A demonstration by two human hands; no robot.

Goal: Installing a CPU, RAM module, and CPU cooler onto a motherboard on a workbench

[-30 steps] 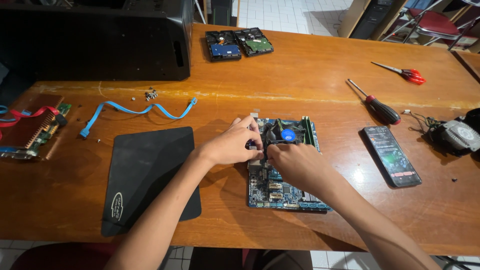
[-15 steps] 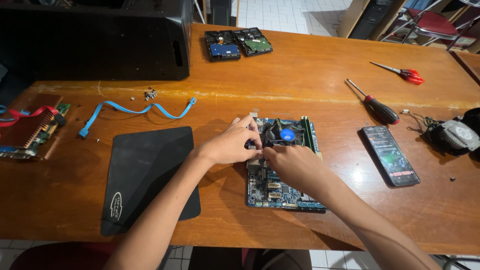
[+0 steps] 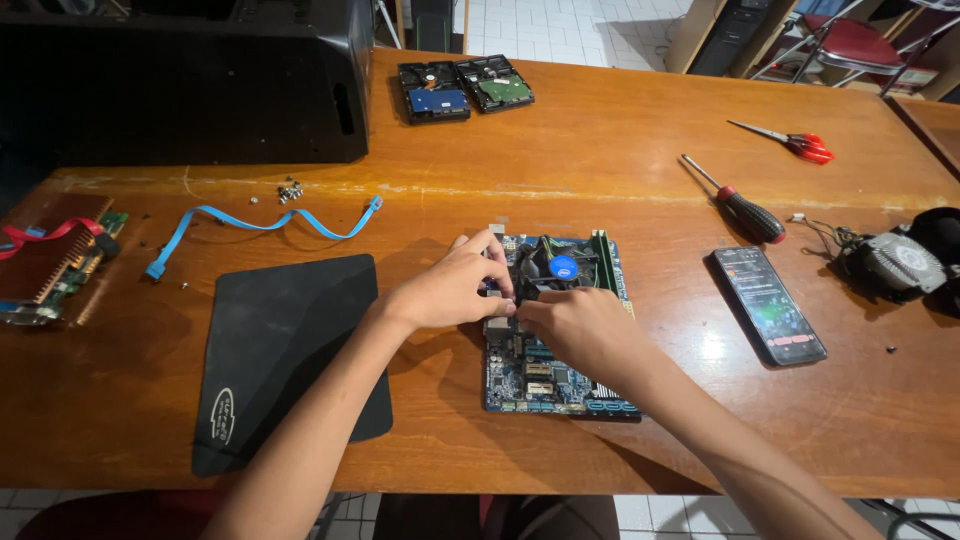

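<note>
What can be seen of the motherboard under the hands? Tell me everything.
The motherboard is a blue printed circuit board lying flat on the wooden table, right of a black mat. A black cooler fan with a round blue centre sits near its far end, beside dark upright memory sticks. Slots and connectors line its near part. The left hand and right hand both rest on it, fingertips meeting beside the fan, covering its middle.

Hands hide motherboard (image 3: 560, 375) mid; grip prob. unclear; PC case (image 3: 200, 80) cropped.
</note>
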